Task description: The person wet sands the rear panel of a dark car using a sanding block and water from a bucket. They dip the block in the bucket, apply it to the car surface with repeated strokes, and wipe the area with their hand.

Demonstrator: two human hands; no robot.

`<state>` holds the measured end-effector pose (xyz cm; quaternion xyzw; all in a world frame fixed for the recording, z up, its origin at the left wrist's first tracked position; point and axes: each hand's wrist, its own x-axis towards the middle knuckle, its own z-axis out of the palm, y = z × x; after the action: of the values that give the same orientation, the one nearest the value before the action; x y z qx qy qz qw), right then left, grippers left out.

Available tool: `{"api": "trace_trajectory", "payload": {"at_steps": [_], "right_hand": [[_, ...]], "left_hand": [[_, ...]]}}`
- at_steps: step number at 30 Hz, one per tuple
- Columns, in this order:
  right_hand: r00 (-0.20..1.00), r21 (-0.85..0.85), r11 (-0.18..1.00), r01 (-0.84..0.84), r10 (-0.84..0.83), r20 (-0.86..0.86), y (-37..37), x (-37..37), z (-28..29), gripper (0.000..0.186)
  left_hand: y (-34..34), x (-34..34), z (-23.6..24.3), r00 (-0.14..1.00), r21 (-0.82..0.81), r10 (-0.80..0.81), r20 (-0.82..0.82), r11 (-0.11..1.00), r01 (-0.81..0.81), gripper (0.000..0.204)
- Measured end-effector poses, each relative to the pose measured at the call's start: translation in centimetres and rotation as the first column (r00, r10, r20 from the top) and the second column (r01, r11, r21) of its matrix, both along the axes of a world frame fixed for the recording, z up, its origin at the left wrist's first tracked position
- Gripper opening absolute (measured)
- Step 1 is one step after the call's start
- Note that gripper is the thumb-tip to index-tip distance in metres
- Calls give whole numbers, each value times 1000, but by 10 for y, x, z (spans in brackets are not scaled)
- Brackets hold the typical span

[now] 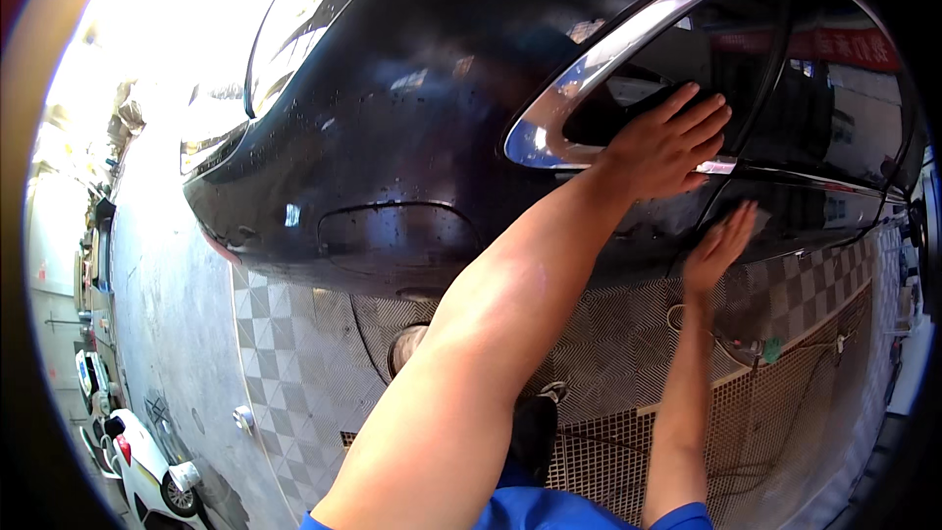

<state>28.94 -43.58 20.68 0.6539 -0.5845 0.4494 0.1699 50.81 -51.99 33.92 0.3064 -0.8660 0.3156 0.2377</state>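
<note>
My left hand (pixel 669 142) lies over the rear side window (pixel 628 88) of a dark, glossy car. Its fingers are spread, and its heel reaches the chrome trim (pixel 559 118) under the glass. Lower and to the right, my right hand (pixel 721 247) is at the dark door panel (pixel 785 221), fingers stretched out and close together, slightly blurred. Beside its fingertips is a pale patch; whether it is a reflection or a thin thing under the hand, I cannot tell. Small water drops dot the black rear fender (pixel 412 137) around the closed fuel flap (pixel 397 234).
Checkered floor tiles (pixel 270 334) and a brown grate (pixel 608 447) lie below the car. A hose (pixel 677 319) and a small green thing (pixel 772 350) are on the floor at right. A white car (pixel 147 466) stands at the far left.
</note>
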Motion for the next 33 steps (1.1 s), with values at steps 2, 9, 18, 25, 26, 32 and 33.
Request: {"api": "trace_trajectory", "payload": {"at_steps": [2,9,18,25,26,32,33], "right_hand": [[995,12,995,102,-103,17,-26,-24,14,57],[982,24,992,124,-126,141,20,62,-35,61],[991,9,993,114,-114,75,37,47,-35,59],[983,13,988,155,-155,95,-7,9,8,62],[979,-8,987,162,-159,131,-2,28,2,62],[985,60,996,62,-71,156,-5,22,8,55],[981,-20,993,116,-112,161,-59,-9,17,51]], "left_hand": [[-3,-8,0,1000,-26,3,-22,1000,-4,58],[-8,1,-1,999,-20,-31,-21,999,31,57],[-3,-9,-6,1000,-4,-22,-14,1000,22,58],[-1,-4,-3,1000,-16,-7,-1,1000,7,60],[-2,-2,-4,1000,-11,-11,13,1000,11,60],[-14,8,9,995,160,-75,68,985,63,57],[-29,2,25,999,161,-45,-27,986,49,58]]}}
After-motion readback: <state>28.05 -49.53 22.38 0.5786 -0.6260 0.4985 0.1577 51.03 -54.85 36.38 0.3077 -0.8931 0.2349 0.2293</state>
